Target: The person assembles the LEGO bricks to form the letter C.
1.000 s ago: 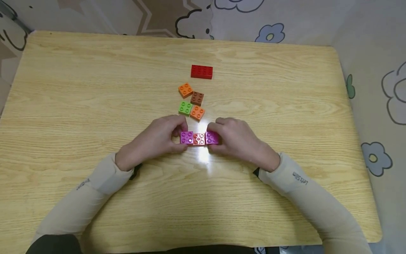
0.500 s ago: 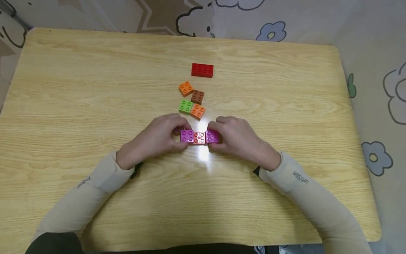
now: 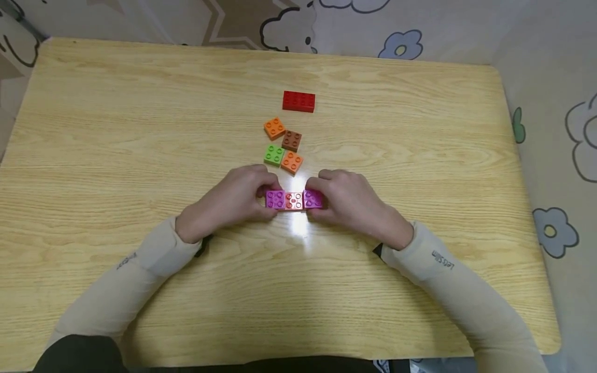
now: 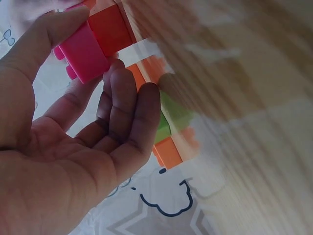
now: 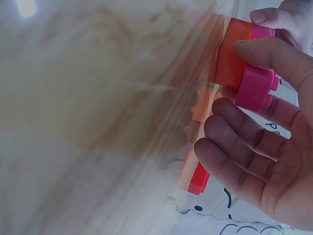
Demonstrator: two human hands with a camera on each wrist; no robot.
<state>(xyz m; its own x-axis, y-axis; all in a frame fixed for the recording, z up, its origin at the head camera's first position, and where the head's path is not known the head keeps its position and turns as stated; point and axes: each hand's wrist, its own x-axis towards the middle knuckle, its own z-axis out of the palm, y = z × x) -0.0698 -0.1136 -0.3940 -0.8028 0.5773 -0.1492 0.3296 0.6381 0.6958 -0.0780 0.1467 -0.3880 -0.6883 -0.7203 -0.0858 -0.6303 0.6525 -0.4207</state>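
Observation:
Two purple bricks sit on top of an orange-red brick at its two ends, with the studs of its middle showing between them under a glare. My left hand pinches the left purple brick between thumb and fingers, front and back. At the other end my right hand grips the right purple brick, covering part of it. The left wrist view shows a purple brick against the orange-red side. In the right wrist view, the thumb tip lies against the orange-red brick.
Beyond the hands lie loose bricks: a green one, an orange one, a brown one and another orange one. Farther back is a longer red brick. The wooden table meets a patterned wall.
The left fingers have crept slightly right along the back of the left purple brick. Both hands otherwise keep their places, and the head view has tilted a little.

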